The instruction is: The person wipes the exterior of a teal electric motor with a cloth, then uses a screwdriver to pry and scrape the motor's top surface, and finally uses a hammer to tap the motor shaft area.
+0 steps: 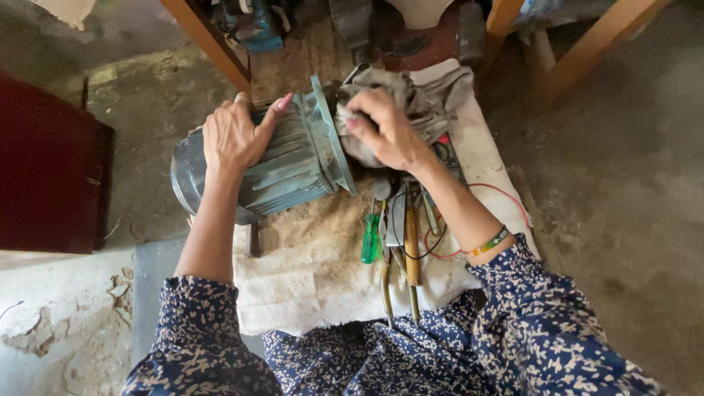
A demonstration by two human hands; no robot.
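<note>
1. One ribbed teal motor housing (282, 158) was counted.
2. One grey rag (411, 103) was noted.
3. Two hands were seen: left hand (233, 136), right hand (385, 132).
4. One green-handled screwdriver (370, 238) was recorded.
5. One white cloth (315, 282) was logged.
6. One beaded bracelet (490, 243) was tallied.

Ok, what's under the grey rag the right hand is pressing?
The right hand presses the grey rag against the flanged end of the ribbed motor housing, steadied by the left hand. The rag covers that end face, so nothing there shows.

Ribbed teal motor housing (282, 158) on its side, grey rag (400, 110) against its end.
</note>
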